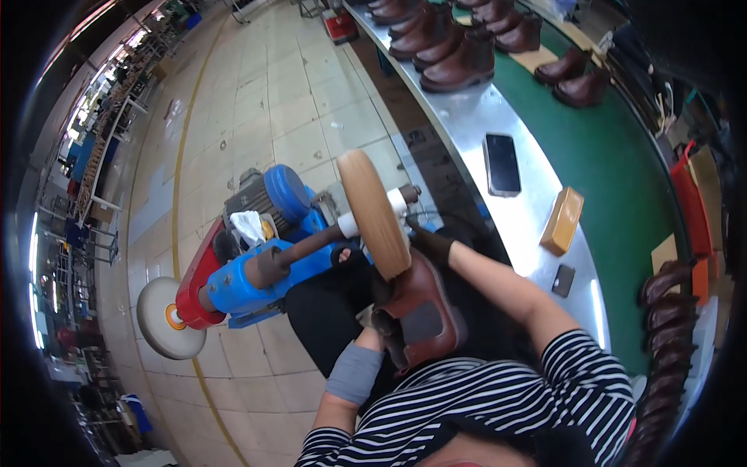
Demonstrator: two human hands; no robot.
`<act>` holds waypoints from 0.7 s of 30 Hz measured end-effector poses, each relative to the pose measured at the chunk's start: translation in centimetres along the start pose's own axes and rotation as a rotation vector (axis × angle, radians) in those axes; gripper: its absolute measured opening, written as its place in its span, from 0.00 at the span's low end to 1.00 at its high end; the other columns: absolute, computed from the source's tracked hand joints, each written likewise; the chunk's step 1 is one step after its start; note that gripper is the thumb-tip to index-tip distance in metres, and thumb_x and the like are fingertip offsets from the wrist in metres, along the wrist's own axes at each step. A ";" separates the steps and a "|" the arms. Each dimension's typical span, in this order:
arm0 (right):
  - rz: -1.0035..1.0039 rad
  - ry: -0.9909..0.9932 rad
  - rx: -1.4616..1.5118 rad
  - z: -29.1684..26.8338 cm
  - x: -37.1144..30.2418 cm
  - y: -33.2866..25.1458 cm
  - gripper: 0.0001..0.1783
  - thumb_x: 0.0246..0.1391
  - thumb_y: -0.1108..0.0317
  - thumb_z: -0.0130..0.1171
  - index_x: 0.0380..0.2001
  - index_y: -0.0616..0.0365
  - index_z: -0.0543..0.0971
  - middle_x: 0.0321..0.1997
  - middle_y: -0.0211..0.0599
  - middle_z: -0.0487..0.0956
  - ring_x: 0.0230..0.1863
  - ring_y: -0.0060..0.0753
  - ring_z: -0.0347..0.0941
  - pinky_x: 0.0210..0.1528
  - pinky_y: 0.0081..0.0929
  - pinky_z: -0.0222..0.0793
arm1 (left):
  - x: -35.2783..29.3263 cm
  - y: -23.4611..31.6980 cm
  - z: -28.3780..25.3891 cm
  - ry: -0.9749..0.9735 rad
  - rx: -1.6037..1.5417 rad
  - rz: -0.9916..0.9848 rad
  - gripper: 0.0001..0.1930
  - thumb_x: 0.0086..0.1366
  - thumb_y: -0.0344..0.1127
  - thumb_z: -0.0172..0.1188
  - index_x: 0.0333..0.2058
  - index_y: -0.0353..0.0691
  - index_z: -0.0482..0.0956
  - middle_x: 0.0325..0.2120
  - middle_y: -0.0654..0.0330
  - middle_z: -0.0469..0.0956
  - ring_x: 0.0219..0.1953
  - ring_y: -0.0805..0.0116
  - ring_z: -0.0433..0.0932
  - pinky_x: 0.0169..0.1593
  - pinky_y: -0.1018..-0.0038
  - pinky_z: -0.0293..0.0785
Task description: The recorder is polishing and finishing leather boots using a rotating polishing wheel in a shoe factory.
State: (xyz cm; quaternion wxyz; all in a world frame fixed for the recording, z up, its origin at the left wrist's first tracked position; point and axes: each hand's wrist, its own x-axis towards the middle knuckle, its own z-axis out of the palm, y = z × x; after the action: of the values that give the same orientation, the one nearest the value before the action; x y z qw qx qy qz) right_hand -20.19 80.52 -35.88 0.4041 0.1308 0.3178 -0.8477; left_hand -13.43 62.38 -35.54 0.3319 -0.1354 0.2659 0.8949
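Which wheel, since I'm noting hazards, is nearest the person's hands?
The brown wheel, toward the blue machine's right end, beside the boot and dark-gloved right hand. The other wheel, off-white, is at the machine's left end, farther away.

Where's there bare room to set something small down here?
The metal strip has a bare patch between its nearest boots and the phone. Right of the phone and yellow block, the green surface shows a wide bare stretch. It's crowded at the strip's far end, packed with boots, and around the wheel and held boot.
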 end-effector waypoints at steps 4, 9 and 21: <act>-0.149 -0.262 0.418 -1.8 -4.5 -1.0 0.53 0.47 0.30 0.52 0.66 0.55 0.53 0.65 0.53 0.59 0.63 0.49 0.60 0.64 0.44 0.55 | -1.1 -0.5 1.9 -0.004 0.009 -0.160 0.23 0.71 0.44 0.42 0.58 0.36 0.62 0.51 0.48 0.70 0.52 0.57 0.72 0.54 0.65 0.72; -0.247 0.042 0.304 0.7 -1.9 -2.2 0.50 0.49 0.29 0.47 0.64 0.54 0.55 0.62 0.59 0.63 0.60 0.50 0.63 0.63 0.45 0.57 | 0.6 0.9 0.9 0.005 0.025 -0.284 0.23 0.71 0.44 0.42 0.58 0.37 0.61 0.51 0.49 0.69 0.53 0.58 0.71 0.54 0.65 0.72; -0.220 -0.130 0.208 0.1 -4.7 -2.1 0.56 0.45 0.28 0.51 0.67 0.52 0.48 0.61 0.66 0.61 0.60 0.53 0.64 0.63 0.45 0.58 | -1.5 -0.1 4.7 -0.013 0.020 -0.158 0.23 0.71 0.43 0.40 0.60 0.39 0.59 0.53 0.52 0.67 0.54 0.60 0.70 0.58 0.64 0.68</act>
State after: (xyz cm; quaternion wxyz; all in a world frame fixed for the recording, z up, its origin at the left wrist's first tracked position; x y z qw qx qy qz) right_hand -18.73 84.29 -32.65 0.3126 0.0813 0.2142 -0.9219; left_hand -12.55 64.27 -31.10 0.4045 -0.1469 0.2611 0.8641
